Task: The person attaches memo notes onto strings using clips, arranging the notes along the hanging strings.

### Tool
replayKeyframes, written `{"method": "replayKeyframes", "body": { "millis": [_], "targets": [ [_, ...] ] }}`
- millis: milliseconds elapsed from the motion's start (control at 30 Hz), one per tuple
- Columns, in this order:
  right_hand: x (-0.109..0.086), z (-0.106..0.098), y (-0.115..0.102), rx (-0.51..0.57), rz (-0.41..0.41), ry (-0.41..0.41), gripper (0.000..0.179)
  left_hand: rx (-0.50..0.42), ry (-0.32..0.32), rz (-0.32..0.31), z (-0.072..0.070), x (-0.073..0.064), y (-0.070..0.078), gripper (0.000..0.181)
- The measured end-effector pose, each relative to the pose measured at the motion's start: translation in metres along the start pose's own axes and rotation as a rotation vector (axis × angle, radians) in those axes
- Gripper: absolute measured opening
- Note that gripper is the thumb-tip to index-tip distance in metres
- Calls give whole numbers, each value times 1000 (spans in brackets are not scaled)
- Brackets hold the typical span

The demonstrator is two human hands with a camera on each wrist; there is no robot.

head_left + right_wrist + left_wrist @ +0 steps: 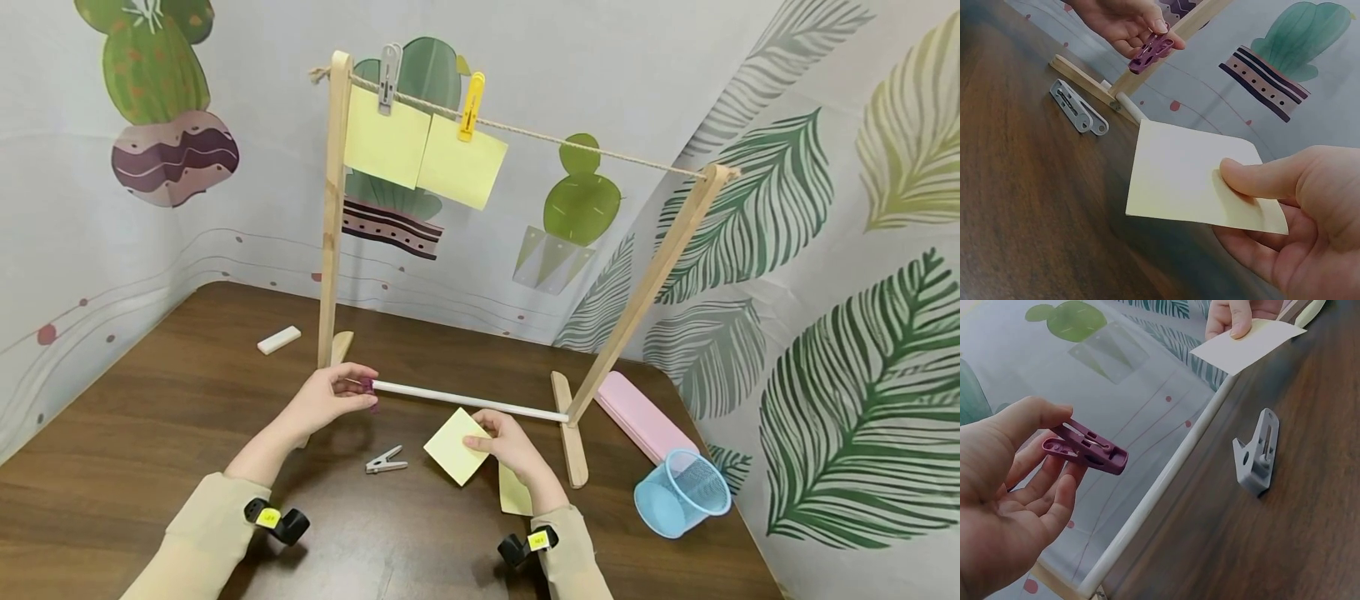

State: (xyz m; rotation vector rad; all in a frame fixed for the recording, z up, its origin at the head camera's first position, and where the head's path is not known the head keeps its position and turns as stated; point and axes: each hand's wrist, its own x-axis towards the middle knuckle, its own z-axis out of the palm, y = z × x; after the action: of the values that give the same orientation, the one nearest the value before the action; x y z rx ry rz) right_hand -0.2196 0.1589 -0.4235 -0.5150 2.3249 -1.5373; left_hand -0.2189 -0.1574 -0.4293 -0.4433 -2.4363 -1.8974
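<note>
Head view: Found purple clip (368, 386) pinched in left grip (324, 403), near left side of wooden stand (332, 250). Found yellow note (452, 450) pinched in right grip (513, 450), over bench (172, 408), nearer the person than white rod (471, 400). Judged one item per grip a way to present both at once. Saw gray clip (386, 462) lying between grips, closer to the person, and second note (514, 492) partly hidden below right grip. Above both grips, saw two hanging notes (462, 162) fastened by top edges to rope (600, 152); bare rope extending above and rightward of right grip. Noted pink case (645, 417) and blue mesh cup (667, 504) right of right grip, near bench edge; judged less room there.

Left wrist view: Noted thumb and fingers on clip's handle end, biting end pointing out from palm. Judged so held for leverage. Saw open gap between clip and rod.

Right wrist view: Saw thumb atop note, fingers beneath, far edge free toward left grip. Could not tell contact with rod.
</note>
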Motion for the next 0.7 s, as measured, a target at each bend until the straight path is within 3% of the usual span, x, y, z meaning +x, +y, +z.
{"method": "replayKeyframes", "body": {
  "millis": [300, 567, 700],
  "targets": [
    [1, 1, -2, 58, 11, -9, 25, -37, 4, -34, 7, 1, -3, 46],
    [2, 2, 1, 75, 10, -20, 25, -79, 31, -20, 11, 1, -5, 47],
    [7, 1, 14, 88, -2, -20, 25, -74, 54, -22, 13, 1, -4, 49]
  ]
}}
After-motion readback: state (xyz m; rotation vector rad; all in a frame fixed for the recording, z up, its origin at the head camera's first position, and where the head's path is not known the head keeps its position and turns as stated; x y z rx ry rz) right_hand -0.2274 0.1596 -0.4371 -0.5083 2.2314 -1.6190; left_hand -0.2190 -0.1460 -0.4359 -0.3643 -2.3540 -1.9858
